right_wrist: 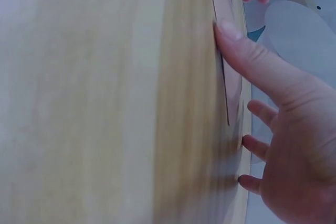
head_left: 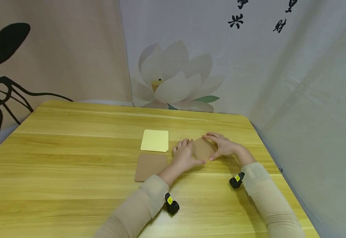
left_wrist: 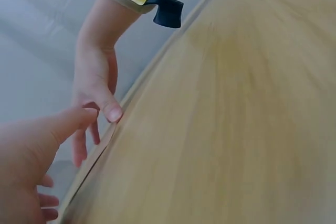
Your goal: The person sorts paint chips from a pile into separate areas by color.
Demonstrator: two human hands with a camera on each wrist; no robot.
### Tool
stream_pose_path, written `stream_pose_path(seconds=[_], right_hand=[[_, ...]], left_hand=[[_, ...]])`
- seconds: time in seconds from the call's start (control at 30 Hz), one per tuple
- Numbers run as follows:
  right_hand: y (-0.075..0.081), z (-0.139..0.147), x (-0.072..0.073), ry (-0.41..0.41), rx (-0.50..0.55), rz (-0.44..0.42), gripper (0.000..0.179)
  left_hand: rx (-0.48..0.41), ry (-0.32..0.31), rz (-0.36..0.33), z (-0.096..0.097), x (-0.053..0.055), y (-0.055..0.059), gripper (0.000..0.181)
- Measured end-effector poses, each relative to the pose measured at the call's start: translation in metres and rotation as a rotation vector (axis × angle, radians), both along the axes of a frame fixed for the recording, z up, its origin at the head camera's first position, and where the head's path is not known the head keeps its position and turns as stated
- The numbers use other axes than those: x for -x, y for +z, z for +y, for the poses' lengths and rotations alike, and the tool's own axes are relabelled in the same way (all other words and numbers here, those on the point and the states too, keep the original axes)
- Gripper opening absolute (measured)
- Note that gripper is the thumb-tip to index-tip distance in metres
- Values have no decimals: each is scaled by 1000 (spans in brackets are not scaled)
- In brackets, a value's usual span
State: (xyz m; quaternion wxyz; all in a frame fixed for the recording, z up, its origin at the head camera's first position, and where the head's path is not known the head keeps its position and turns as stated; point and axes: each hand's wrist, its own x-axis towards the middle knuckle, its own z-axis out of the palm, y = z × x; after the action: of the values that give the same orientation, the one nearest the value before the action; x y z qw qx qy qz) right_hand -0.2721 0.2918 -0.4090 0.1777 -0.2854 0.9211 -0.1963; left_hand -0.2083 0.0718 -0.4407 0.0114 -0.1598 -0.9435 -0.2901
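A brown square card [head_left: 202, 149] lies turned at an angle on the table between the two hands. My right hand [head_left: 224, 146] spans its right side, index finger at the far corner and thumb near the front one; in the right wrist view the thumb of the right hand [right_wrist: 299, 124] touches the card [right_wrist: 224, 51]. At its left corner are the fingertips of my left hand [head_left: 185, 157], whose thumb reaches out near the front corner. To the left lie a pale yellow square card [head_left: 154, 140] and, in front of it, another brown square card [head_left: 151, 167].
The wood-grain table [head_left: 72, 172] ends at a rounded far right corner. Behind it hangs a pale curtain [head_left: 179, 79] printed with a lotus. A black camera [head_left: 171, 204] is strapped at the left wrist, another camera [head_left: 236, 180] at the right.
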Motion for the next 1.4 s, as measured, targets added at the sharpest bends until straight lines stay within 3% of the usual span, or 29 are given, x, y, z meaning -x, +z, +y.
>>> stream_pose_path(seconds=[0.47,1.4], right_hand=[[-1,-1,3,15,-22,-2,103],[11,-15,1,17,-120,-41,102]], left_hand=[[106,55,-3,19,2,-6,104],[61,38,2,16,5,-6,93]])
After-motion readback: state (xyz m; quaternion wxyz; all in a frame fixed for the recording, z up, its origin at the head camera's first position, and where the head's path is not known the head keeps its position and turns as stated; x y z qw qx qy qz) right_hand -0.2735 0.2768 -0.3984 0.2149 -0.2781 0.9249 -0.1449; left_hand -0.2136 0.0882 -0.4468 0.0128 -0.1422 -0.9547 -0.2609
